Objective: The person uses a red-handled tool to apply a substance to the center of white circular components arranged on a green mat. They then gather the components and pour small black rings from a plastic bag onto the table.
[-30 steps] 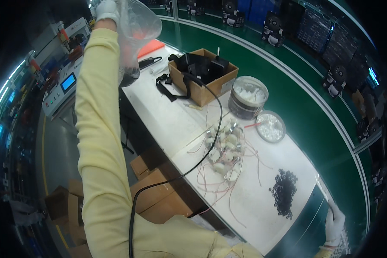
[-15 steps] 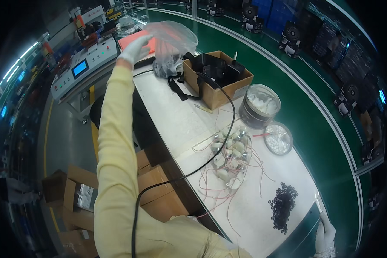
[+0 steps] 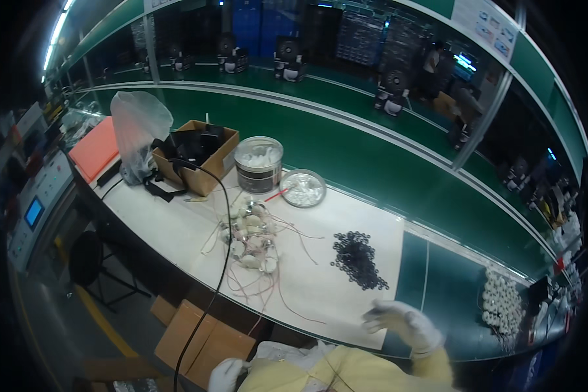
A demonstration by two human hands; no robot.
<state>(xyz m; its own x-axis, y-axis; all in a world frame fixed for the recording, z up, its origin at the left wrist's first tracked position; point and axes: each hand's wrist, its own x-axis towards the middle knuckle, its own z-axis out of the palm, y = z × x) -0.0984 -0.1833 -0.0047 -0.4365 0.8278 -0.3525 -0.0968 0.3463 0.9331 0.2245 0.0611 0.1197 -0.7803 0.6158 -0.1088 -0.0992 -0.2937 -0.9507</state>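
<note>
My right hand [image 3: 408,326], in a white glove, hovers over the near edge of the white table sheet. Its fingers are loosely curled and apart, with nothing seen between them. Just beyond it lies a pile of small black rings [image 3: 359,260]. My left hand [image 3: 225,375], also gloved, is low by my body at the bottom edge; how its fingers are set is unclear. Left of the rings is a heap of pale round parts with thin reddish wires [image 3: 253,235]. Behind that heap stand a tub of white paste [image 3: 259,176] and its upturned, paste-smeared lid [image 3: 303,189] with a red stick.
A cardboard box of black items [image 3: 206,179], a plastic bag [image 3: 134,140] and an orange-red sheet [image 3: 95,149] stand at far left. A black cable [image 3: 223,274] crosses the table. More white parts [image 3: 502,302] lie on the green surface at right. Cartons [image 3: 199,336] sit below the table.
My view has swung to the right. My left hand has come back from the orange-red sheet to my body. My right hand has moved in from the edge to near the black rings.
</note>
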